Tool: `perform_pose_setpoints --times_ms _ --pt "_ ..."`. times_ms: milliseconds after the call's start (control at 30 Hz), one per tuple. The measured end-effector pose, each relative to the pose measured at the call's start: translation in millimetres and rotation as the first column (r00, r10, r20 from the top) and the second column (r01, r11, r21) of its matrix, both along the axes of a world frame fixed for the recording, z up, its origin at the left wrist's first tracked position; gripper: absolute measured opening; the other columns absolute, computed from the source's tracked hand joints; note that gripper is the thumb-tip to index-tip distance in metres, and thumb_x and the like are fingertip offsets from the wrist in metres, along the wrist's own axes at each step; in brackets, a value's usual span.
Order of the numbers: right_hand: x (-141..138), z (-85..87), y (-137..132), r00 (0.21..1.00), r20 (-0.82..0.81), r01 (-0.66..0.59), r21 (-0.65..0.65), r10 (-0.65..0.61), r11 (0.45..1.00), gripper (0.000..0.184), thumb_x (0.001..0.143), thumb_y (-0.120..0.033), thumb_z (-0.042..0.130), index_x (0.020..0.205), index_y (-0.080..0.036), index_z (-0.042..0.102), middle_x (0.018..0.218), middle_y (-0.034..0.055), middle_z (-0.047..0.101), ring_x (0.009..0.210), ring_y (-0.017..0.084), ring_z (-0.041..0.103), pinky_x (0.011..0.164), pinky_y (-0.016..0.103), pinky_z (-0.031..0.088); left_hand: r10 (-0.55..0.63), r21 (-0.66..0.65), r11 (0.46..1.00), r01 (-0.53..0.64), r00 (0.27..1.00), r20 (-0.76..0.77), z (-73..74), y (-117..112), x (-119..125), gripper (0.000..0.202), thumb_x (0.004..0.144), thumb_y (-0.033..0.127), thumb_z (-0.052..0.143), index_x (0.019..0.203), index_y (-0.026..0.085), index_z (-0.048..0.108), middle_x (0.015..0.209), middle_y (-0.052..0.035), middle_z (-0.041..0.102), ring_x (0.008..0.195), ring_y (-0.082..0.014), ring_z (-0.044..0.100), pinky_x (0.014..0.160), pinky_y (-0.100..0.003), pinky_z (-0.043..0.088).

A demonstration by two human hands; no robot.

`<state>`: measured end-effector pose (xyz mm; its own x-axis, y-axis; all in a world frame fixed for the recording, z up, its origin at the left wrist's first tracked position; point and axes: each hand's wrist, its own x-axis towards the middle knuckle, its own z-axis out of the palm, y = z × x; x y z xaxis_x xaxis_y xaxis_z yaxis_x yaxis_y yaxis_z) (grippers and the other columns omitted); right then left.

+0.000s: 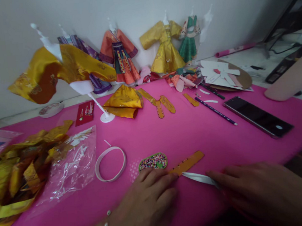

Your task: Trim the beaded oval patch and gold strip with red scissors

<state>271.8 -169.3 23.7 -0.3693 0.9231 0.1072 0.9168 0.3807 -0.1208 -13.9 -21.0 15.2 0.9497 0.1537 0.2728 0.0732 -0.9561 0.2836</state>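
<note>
My left hand (152,202) rests on the pink mat with curled fingers. Its fingertips press the near end of a gold fabric strip (190,162), which has small dark beads along one edge. Just behind these fingers, and partly covered by them, lies a green-rimmed oval tray of mixed beads (156,160). From the right, my right hand (266,187) grips what look like scissors, with pale pointed blades (198,177). The blade tips meet the strip's near edge beside my left fingertips. Most of the handle is hidden; some red shows under the hand.
A tape roll (112,178) and gold scraps (8,171) lie left. Behind are a gold-draped doll stand (107,117), beaded gold pieces (160,108), a purple pencil (217,110) and a phone (259,116). Several dressed doll forms (119,55) stand along the wall.
</note>
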Motion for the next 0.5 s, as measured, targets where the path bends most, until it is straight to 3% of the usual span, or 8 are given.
perform_pose_setpoints --times_ms 500 --pt "1.4 -3.9 -0.8 1.000 0.019 0.007 -0.008 -0.007 1.000 0.039 0.084 -0.008 0.058 0.114 -0.026 0.076 0.081 -0.0046 0.080 0.054 0.018 0.074 0.046 0.041 0.037 -0.002 0.003 1.000 0.002 1.000 0.007 1.2 -0.2 0.1 0.024 0.119 0.025 0.046 0.122 0.019 0.068 0.137 -0.0063 0.081 0.121 -0.0307 0.074 0.102 -0.051 0.058"
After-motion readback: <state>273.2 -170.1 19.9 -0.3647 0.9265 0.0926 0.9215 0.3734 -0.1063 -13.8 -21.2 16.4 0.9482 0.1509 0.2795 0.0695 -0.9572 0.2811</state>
